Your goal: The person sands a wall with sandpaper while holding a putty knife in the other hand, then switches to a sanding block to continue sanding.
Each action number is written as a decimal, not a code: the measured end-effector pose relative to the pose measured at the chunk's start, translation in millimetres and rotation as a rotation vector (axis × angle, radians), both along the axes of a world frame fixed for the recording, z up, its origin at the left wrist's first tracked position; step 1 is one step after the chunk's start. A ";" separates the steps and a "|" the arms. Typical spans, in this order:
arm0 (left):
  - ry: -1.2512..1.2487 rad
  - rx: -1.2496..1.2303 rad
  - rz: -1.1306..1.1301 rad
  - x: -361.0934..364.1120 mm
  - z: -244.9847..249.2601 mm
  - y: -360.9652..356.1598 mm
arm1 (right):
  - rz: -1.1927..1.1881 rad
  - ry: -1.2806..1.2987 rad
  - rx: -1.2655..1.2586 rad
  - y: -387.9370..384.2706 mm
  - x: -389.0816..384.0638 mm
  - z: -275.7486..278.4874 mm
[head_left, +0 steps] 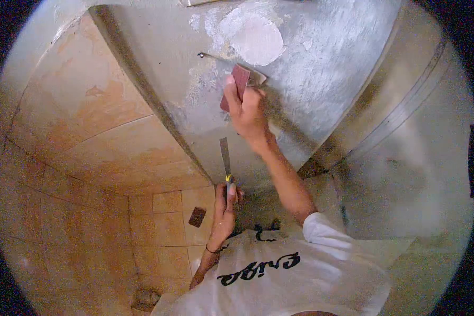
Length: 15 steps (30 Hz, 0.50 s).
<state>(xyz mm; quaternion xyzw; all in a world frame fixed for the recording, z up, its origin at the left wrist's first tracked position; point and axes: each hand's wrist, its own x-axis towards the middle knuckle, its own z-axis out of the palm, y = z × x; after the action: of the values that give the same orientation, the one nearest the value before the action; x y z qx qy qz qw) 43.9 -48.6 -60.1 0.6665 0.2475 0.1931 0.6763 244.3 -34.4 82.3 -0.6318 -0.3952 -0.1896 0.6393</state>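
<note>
A: I'm watching from far off. What do you get closest in?

B: My feed gives me the right hand [250, 113], grasping a folded piece of reddish sandpaper [240, 79]. The thumb lies along its left side, and a paler part shows beyond the fingers. I can't tell whether the sandpaper touches the grey surface [332, 73] behind it.

A: And the other side?

B: The left hand [225, 213] is nearer the body, below and left of the right one. I see it closed around the grey-and-yellow handle of a scraper [225, 152], whose narrow blade points away from the body. A dark band [214, 249] circles that wrist.

A: Now go outward for me.

B: Just beyond the right hand I have a round white patch [258, 39] on the grey surface. Further left of that hand, a small metal hook [200, 55] juts out. Left of the left hand I find a dark rectangular block [197, 217] against tan tiles [166, 231]. Nearest the body, below both hands, is a white shirt [321, 279] with black lettering.
</note>
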 end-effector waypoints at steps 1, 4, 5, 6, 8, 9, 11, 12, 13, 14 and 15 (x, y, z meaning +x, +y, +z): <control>-0.047 0.036 0.030 2.7 6.3 -4.4 | 0.007 -0.011 0.000 3.6 3.5 -5.3; -0.069 0.092 0.075 5.5 1.2 -12.7 | 0.045 -0.216 -0.073 5.3 6.5 -21.2; -0.053 0.123 0.076 5.9 -1.9 -12.8 | -0.011 -0.050 -0.078 -6.2 6.3 -21.9; -0.060 0.126 0.085 7.4 -1.8 -13.8 | -0.064 0.111 -0.085 -14.5 7.4 -18.7; -0.029 0.045 0.112 8.6 -3.5 -20.9 | -0.090 0.170 -0.057 -17.2 15.5 -26.7; -0.035 0.043 0.120 8.3 -4.3 -22.5 | -0.102 -0.051 -0.059 -15.2 20.9 -38.1; -0.035 -0.039 0.111 9.1 -7.3 -26.0 | -0.220 -0.302 -0.048 -22.6 42.8 -64.4; -0.039 -0.036 0.110 9.7 -9.7 -27.4 | -0.222 -0.306 -0.044 -33.7 46.5 -62.2; -0.053 -0.030 0.115 12.0 -11.2 -32.7 | -0.213 -0.057 0.011 -48.1 48.4 -55.1; -0.062 -0.028 0.122 13.5 -12.7 -39.1 | -0.201 0.196 0.060 -58.4 48.9 -50.7; -0.060 -0.035 0.124 16.3 -13.2 -44.9 | -0.193 0.140 0.137 -59.4 49.5 -48.7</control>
<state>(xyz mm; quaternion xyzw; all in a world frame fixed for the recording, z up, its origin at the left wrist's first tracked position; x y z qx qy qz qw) 60.2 -93.6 -73.2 0.6319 0.2713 0.2503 0.6815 293.8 -93.8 33.6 -0.6334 -0.2730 -0.2323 0.6858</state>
